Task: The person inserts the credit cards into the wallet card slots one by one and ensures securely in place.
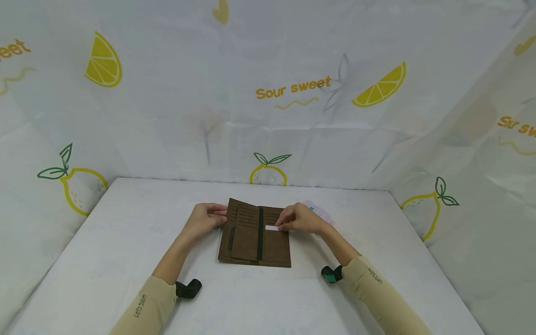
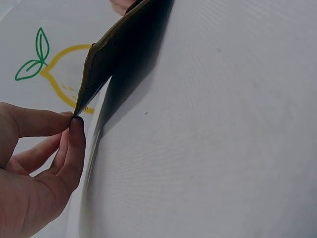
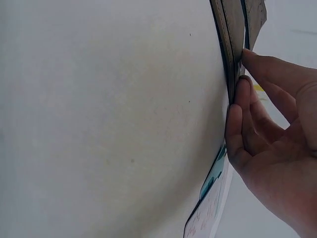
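Note:
A brown bifold wallet (image 1: 274,249) lies spread on the white table, with rows of card slots on both halves and a dark strip down the middle. My left hand (image 1: 203,219) pinches the wallet's left edge between thumb and fingers; in the left wrist view that flap (image 2: 119,54) is tilted up off the table. At the right half, my right hand (image 1: 301,218) pinches a white card (image 1: 271,228) by its right end, just below the slots. The right wrist view shows the right fingertips (image 3: 242,87) right at the wallet's edge (image 3: 229,39).
Pale printed cards (image 1: 320,212) lie on the table behind the right hand, partly hidden by it. White cloth with lemon prints (image 1: 268,175) hangs along the table's back and sides. Each wrist carries a small black camera (image 1: 189,289).

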`<action>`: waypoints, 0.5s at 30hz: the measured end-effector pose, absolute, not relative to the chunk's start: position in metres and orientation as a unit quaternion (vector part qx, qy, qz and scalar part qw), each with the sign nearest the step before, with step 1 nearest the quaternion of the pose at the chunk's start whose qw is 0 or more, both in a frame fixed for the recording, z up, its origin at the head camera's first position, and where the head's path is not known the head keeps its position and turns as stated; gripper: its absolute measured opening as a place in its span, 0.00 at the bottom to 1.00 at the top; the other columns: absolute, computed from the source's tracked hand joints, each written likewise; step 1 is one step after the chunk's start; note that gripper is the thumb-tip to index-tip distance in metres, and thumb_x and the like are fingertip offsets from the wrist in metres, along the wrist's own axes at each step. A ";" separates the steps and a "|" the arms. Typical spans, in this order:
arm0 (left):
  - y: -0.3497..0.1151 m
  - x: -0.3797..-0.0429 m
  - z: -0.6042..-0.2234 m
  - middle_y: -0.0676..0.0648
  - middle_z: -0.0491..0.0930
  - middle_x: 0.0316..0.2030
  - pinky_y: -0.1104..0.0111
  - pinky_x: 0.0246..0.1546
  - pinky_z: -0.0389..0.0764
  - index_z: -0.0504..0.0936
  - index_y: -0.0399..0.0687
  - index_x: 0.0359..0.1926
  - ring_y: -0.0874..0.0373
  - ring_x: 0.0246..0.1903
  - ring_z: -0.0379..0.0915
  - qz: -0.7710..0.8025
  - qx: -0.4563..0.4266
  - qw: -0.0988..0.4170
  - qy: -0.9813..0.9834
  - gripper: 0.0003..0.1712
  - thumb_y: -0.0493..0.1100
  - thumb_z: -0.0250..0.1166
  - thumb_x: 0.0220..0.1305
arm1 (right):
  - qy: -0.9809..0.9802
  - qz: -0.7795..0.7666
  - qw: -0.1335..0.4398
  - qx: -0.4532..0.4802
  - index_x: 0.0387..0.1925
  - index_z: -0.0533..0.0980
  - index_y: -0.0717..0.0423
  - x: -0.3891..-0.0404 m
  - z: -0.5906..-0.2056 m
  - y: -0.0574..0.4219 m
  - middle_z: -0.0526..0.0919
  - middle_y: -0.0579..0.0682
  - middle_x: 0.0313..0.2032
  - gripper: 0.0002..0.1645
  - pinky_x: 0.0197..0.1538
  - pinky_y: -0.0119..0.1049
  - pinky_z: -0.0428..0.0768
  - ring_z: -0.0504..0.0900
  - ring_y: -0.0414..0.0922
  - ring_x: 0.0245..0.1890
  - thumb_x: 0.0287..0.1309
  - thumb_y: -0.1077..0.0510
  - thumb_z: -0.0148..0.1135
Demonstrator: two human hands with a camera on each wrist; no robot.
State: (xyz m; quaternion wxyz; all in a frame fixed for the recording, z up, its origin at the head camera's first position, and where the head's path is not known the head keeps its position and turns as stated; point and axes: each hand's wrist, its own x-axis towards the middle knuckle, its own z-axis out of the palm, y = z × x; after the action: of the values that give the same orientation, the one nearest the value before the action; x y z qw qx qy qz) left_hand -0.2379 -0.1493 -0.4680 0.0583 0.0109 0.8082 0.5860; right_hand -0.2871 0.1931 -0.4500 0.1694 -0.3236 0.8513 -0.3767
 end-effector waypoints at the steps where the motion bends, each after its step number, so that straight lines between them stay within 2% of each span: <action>1: -0.149 -0.238 -0.468 0.33 0.89 0.54 0.74 0.47 0.83 0.84 0.31 0.61 0.60 0.46 0.87 0.586 0.010 0.059 0.808 0.21 0.32 0.68 0.70 | 0.853 -0.376 0.170 -0.318 0.43 0.91 0.63 -0.287 -0.450 0.193 0.90 0.61 0.45 0.07 0.42 0.27 0.83 0.84 0.35 0.39 0.65 0.65 0.74; 10: -0.149 -0.237 -0.467 0.33 0.88 0.54 0.73 0.49 0.83 0.84 0.31 0.61 0.58 0.48 0.87 0.583 0.011 0.057 0.810 0.20 0.32 0.68 0.70 | 0.858 -0.401 0.161 -0.277 0.50 0.89 0.64 -0.285 -0.454 0.199 0.94 0.60 0.45 0.12 0.45 0.27 0.84 0.90 0.37 0.41 0.68 0.65 0.72; 15: -0.149 -0.237 -0.468 0.33 0.88 0.54 0.73 0.48 0.84 0.84 0.30 0.61 0.58 0.47 0.87 0.581 0.011 0.054 0.812 0.21 0.32 0.68 0.70 | 0.856 -0.416 0.147 -0.270 0.52 0.88 0.65 -0.281 -0.450 0.207 0.93 0.62 0.49 0.13 0.49 0.26 0.84 0.94 0.45 0.45 0.68 0.64 0.72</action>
State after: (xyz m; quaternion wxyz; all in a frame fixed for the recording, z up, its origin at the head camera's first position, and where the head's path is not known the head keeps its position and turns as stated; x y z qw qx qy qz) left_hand -0.2370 -0.1492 -0.4680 0.0542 0.0107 0.8122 0.5807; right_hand -0.2809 0.2074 -0.4501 0.1473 -0.2702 0.8558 -0.4158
